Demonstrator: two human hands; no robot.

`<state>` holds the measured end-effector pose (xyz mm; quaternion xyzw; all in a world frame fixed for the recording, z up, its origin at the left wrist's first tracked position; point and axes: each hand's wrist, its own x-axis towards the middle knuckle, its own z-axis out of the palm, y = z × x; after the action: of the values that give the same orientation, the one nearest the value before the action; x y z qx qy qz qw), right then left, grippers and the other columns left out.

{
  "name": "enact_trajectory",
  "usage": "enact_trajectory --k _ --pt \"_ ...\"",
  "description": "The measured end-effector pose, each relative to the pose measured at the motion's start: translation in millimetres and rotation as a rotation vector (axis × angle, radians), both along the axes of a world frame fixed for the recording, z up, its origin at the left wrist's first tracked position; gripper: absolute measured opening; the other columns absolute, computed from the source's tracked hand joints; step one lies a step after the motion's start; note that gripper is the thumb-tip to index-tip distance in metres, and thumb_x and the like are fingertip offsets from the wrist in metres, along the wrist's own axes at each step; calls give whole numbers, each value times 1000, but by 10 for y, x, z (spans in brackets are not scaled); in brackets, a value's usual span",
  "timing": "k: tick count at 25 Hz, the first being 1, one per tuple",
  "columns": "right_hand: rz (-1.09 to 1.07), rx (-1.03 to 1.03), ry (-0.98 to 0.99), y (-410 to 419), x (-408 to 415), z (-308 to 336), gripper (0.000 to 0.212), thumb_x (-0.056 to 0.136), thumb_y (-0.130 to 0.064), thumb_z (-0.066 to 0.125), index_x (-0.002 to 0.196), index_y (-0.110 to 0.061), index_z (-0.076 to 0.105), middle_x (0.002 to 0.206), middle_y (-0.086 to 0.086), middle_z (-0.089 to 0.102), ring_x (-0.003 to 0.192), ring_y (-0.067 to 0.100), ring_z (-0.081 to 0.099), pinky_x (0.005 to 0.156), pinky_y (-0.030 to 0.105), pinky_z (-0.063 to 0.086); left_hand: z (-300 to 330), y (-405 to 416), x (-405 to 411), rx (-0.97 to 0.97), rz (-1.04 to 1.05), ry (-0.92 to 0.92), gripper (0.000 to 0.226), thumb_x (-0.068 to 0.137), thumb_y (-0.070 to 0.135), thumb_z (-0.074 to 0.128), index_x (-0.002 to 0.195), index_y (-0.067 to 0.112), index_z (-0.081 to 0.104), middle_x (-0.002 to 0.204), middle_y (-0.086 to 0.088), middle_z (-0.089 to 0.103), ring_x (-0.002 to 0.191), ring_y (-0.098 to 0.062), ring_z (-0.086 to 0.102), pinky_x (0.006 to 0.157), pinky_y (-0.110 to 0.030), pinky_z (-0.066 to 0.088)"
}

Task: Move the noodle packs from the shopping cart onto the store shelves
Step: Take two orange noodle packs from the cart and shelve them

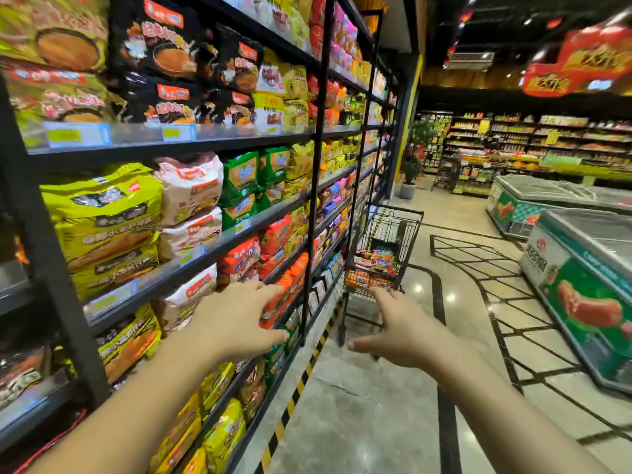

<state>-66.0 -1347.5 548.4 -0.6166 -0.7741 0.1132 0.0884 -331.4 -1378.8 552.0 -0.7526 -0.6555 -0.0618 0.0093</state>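
Black shelves (178,147) stacked with noodle packs (102,220)

- We see open polished stone floor (355,405) between the tall black metal shelves (219,244) and the green-sided chest freezers (581,289).
- The black wire shopping cart (386,248) stands just beside the shelves, narrowing the aisle.

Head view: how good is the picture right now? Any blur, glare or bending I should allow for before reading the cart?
Head view: wide-angle bending bows the black shelf uprights and edges; the red hanging signs and near shelf packs are smeared; ceiling lights glare off the glossy tiled floor; the black wire shopping cart with its orange noodle packs is soft but readable; both open hands, left hand, right hand, are fairly sharp.
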Motion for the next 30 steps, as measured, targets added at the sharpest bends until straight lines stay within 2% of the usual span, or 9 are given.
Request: enact_trajectory --k 7,10,16,24,30 --pt "-145 -36 13 1575 26 -3 106 73 -66 78 156 -24 27 157 5 39 144 29 34 115 45 40 15 1903 154 -13 -128 0 80 84 72 52 154 47 24 156 11 36 143 -19 38 103 -45 47" --pt "-185 -31 14 2316 -26 15 107 73 -67 77 157 -24 26 156 5 40 143 29 36 114 44 41 39 2751 179 -11 -166 29 79 84 71 53 154 44 26 150 8 43 139 -21 41 102 -45 47" --pt "-239 -75 38 3631 63 -170 106 77 -65 75 159 -25 22 161 3 35 146 28 33 117 44 37 -136 4283 380 -109 -207 47 81 83 72 54 153 43 27 150 6 43 140 -22 41 101 -45 48" --pt "-273 -62 50 5720 886 -335 88 71 -63 78 144 -29 42 137 2 54 127 24 51 105 44 49 -334 6375 1161 -120 -196 51 81 83 71 55 153 44 27 156 6 38 143 -22 40 106 -46 44" --pt "-280 -108 73 7391 1585 -431 98 73 -62 79 152 -27 33 141 2 50 129 25 51 103 46 50 -440 8030 1819 -128 -177 -28 82 81 73 57 152 45 28 153 10 42 140 -19 44 105 -43 46"
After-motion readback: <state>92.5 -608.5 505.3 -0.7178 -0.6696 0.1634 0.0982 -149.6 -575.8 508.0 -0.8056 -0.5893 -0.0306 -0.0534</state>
